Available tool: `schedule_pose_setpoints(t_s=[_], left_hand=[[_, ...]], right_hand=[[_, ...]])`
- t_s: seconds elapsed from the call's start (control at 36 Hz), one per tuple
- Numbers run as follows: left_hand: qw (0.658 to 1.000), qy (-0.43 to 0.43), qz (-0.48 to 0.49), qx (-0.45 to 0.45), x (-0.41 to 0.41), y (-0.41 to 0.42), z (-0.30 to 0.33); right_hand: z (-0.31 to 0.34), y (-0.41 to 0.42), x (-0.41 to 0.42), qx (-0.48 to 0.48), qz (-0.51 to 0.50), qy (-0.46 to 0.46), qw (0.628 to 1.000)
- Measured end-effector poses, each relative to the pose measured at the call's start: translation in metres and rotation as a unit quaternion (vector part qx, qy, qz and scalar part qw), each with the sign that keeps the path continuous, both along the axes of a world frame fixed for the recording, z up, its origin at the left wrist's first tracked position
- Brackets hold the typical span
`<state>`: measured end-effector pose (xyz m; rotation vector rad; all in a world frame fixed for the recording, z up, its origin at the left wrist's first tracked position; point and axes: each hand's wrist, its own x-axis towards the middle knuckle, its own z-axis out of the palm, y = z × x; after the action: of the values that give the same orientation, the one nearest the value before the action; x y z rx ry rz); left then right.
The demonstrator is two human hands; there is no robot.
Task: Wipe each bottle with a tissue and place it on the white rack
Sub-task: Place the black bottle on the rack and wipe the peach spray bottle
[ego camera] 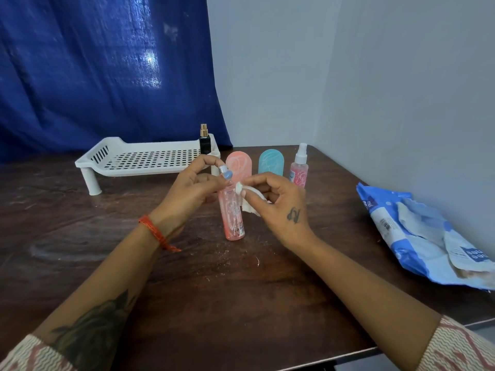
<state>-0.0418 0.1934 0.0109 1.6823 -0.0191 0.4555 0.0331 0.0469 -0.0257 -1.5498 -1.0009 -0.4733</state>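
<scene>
A clear pink bottle stands upright at the table's middle. My left hand pinches its silver top. My right hand pinches a white tissue against the bottle's upper right side. Behind them stand a flat pink bottle, a flat teal bottle and a pink spray bottle. The white rack sits at the back left, and a black bottle with a gold top stands on its right end.
A blue and white tissue pack lies at the table's right edge by the wall. A blue curtain hangs behind the rack. The dark wooden table ends near my forearms.
</scene>
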Motion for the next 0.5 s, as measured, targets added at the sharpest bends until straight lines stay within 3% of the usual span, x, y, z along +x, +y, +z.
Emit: schedule_pose_setpoints(t_s=[0.14, 0.33, 0.5], left_hand=[[1.000, -0.005, -0.006, -0.006, -0.0006, -0.0001, -0.0006], [1.000, 0.003, 0.004, 0.002, -0.0006, -0.0004, -0.0007], [1.000, -0.011, -0.003, -0.008, 0.0009, 0.0000, -0.0038]], right_hand=[[0.0005, 0.0006, -0.0028, 0.009, 0.008, -0.061, 0.998], [-0.0040, -0.0012, 0.0010, -0.001, -0.030, -0.034, 0.999], [-0.0003, 0.0006, -0.0052, 0.016, -0.033, -0.080, 0.996]])
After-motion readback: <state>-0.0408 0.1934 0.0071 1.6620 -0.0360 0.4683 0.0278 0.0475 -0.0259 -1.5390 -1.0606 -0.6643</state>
